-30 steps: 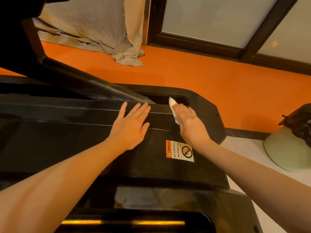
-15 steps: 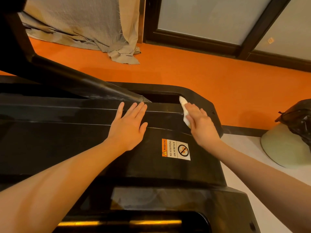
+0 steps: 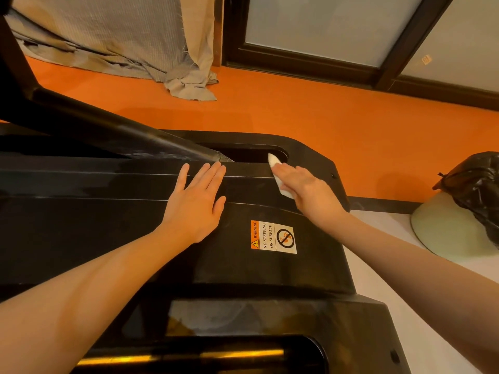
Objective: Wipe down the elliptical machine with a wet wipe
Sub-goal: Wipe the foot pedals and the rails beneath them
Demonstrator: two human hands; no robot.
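Observation:
The black elliptical machine's housing [image 3: 270,273] fills the lower and left part of the view. My left hand [image 3: 198,203] lies flat on its top, fingers straight and spread toward a dark slanted bar [image 3: 113,130]. My right hand [image 3: 305,190] presses a folded white wet wipe [image 3: 274,161] against the housing beside the long slot [image 3: 251,153]. The wipe's tip sticks out at the slot's right end, and another corner shows under the palm. An orange and white warning sticker [image 3: 273,237] sits below and between my hands.
Orange floor [image 3: 310,112] runs behind the machine. A grey curtain [image 3: 135,41] bunches on it at the back left, next to a dark-framed glass door [image 3: 324,36]. At right, a pale round bin [image 3: 442,230] holds a black bag [image 3: 478,184] on white flooring.
My right hand slid right with the wipe half a second ago and has since come back left to the slot's right end. My left hand stays flat in place.

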